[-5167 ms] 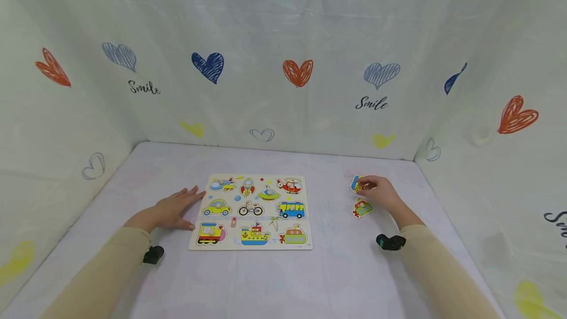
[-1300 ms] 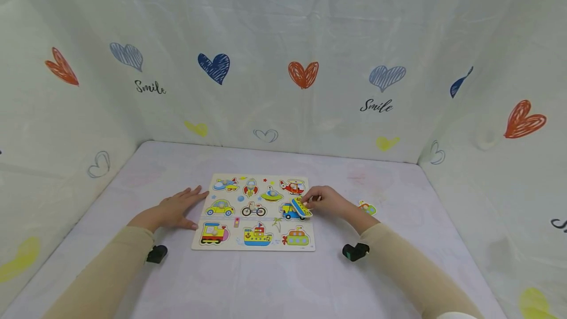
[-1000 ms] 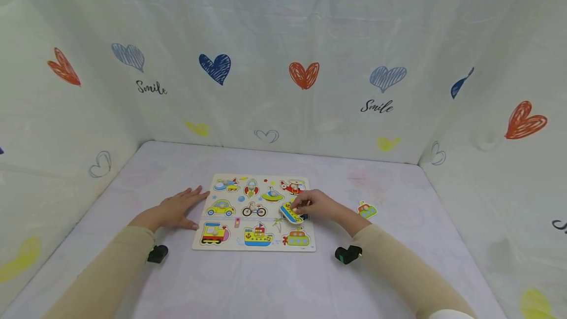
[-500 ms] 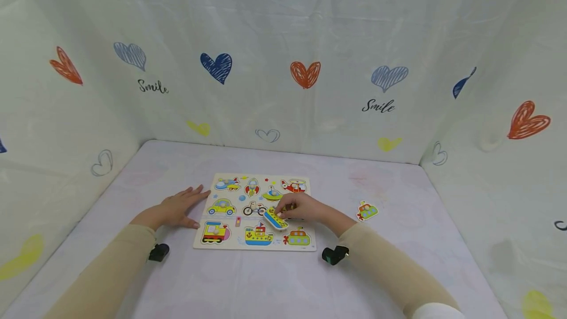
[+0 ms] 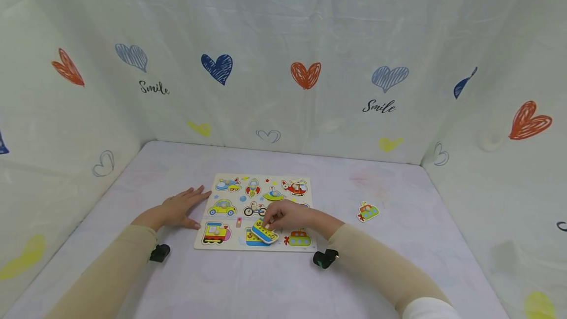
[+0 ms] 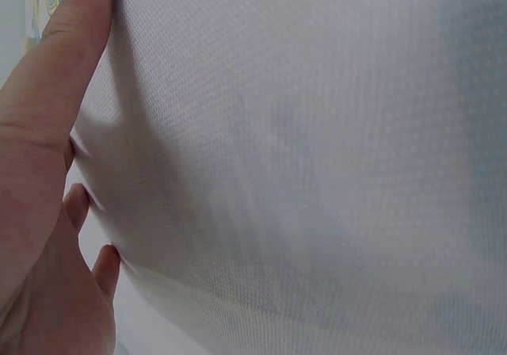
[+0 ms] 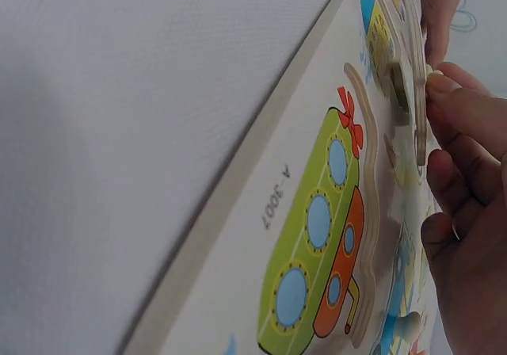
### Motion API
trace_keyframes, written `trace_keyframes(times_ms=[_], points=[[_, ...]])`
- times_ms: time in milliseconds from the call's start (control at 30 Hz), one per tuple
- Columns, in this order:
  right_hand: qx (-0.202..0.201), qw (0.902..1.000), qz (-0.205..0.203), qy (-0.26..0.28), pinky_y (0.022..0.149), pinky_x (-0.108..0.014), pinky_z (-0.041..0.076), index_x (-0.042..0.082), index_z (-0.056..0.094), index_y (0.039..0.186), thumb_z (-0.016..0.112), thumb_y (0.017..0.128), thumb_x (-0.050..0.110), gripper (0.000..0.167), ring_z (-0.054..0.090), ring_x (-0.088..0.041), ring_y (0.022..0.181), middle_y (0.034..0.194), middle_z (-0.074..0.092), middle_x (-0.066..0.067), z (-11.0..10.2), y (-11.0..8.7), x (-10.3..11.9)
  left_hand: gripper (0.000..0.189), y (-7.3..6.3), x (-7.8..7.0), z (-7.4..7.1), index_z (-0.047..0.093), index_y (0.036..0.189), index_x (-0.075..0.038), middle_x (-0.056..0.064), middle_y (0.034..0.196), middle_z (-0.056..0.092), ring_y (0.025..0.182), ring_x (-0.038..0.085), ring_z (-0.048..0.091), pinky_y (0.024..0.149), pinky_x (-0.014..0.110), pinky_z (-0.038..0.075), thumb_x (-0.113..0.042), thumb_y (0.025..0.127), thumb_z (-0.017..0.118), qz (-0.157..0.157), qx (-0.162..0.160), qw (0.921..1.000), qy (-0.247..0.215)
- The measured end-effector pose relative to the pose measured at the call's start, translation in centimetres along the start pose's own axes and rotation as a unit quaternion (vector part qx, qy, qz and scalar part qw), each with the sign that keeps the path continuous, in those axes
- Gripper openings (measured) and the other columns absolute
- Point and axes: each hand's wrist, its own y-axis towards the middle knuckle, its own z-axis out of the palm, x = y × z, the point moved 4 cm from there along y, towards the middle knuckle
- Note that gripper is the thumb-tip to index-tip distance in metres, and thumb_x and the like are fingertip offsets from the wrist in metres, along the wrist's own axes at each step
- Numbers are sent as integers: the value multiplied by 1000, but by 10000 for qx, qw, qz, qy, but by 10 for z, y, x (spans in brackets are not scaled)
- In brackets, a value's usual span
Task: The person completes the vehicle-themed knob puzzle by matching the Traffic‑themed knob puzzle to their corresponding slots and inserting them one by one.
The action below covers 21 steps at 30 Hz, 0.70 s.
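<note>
A ship puzzle piece (image 5: 262,233), yellow and blue, is pinched by its knob in my right hand (image 5: 288,214). Tilted, it overlaps the printed ship (image 5: 250,239) in the board's bottom row. The right wrist view shows the held piece (image 7: 417,78) edge-on above the board, thumb and finger at its knob. My left hand (image 5: 179,209) lies with spread fingers at the left edge of the wooden puzzle board (image 5: 199,245), fingertip and thumb touching that edge. In the left wrist view, the left hand's thumb (image 6: 47,93) stretches along the tablecloth.
A green submarine piece (image 5: 368,211) lies on the table (image 5: 367,270) right of the board; its matching recess (image 7: 317,228) shows the printed submarine. Train (image 5: 216,233), car (image 5: 222,207) and several other vehicles fill the board. White curtains (image 5: 283,23) with hearts enclose the table's back and sides.
My right hand has picked up the ship piece from the table at right and carried it left, past the bus, down over the printed ship. The left hand has stayed at the board's edge.
</note>
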Motion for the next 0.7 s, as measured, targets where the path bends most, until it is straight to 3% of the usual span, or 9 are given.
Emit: trace_keyframes(times_ms=[300,700], points=[[293,9994,-175,22,80,-20,50,20,76,94,71,90,9,12,55,-5,85,96,64,13,8,5,6,98,3,2,2,33,150,-7,26,156,20,140,51,16,100,75,22,-40,73,84,47,-27,10000,56],[62,9999,-160,5,72,-19,49,21,76,85,78,84,15,6,54,-6,78,89,65,13,15,12,6,98,1,3,0,34,150,-6,27,156,21,140,51,17,99,76,23,-40,72,84,78,-74,9999,43]])
